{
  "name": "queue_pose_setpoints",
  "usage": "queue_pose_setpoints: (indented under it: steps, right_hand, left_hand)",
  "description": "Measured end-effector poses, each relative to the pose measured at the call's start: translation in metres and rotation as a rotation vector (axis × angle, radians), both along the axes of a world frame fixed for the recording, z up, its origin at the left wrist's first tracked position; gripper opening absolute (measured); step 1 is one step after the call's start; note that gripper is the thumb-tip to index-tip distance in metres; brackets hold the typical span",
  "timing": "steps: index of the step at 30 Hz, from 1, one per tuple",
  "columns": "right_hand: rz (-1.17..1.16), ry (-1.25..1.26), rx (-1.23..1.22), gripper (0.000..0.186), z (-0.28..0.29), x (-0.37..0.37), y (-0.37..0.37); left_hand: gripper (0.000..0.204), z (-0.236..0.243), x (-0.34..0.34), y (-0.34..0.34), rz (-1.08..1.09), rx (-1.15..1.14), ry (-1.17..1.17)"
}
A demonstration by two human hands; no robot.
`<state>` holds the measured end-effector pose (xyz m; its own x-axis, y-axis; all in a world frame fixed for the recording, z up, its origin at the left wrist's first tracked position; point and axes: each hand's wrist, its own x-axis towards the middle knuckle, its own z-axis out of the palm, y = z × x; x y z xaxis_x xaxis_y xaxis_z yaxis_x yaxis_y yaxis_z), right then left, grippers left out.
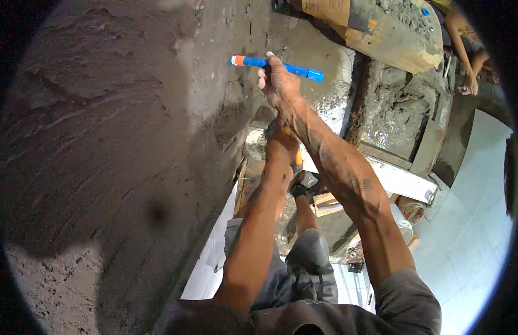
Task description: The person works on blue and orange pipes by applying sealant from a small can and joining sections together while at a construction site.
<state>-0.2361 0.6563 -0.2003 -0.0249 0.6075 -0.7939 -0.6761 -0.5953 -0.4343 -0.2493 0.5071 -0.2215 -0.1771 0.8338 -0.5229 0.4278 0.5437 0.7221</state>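
Note:
My right hand [281, 84] is closed around a short blue pipe [306, 72] with an orange band and a white end, held crosswise close to the wall. The white end points left at the wet grey mortar surface [119, 134]. Just below, my left hand [280, 146] is closed and partly covered by my right wrist. An orange handle [298, 157] pokes out beside it. The rest of that tool is hidden, so its kind does not show.
A box of wet mortar [393, 128] stands to the right, beneath a mortar-smeared cardboard piece [326, 10]. Another person's hand [469, 85] is at the far right. Lower down are a white plank [401, 181], a white bucket [402, 226] and pale floor tiles [465, 223].

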Motion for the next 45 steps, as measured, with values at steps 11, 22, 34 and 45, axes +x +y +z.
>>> queue_pose_setpoints:
  steps: [11, 22, 34, 45]
  right_hand:
    - [0.043, 0.234, -0.129, 0.03, -0.003, -0.005, 0.015]
    - [0.068, 0.397, -0.269, 0.036, 0.003, -0.005, 0.02]
    - [0.163, 0.541, -0.387, 0.043, 0.007, 0.003, 0.026]
    - [0.633, -1.118, 0.577, 0.04, 0.062, 0.066, -0.021]
  left_hand:
    - [0.056, -0.038, -0.036, 0.051, 0.321, 0.34, -0.694]
    - [0.053, 0.012, -0.05, 0.086, 0.702, 0.13, -0.867]
    - [0.033, 0.002, -0.065, 0.112, 0.903, 0.128, -1.017]
    - [0.028, 0.008, -0.065, 0.109, 0.794, 0.077, -0.959]
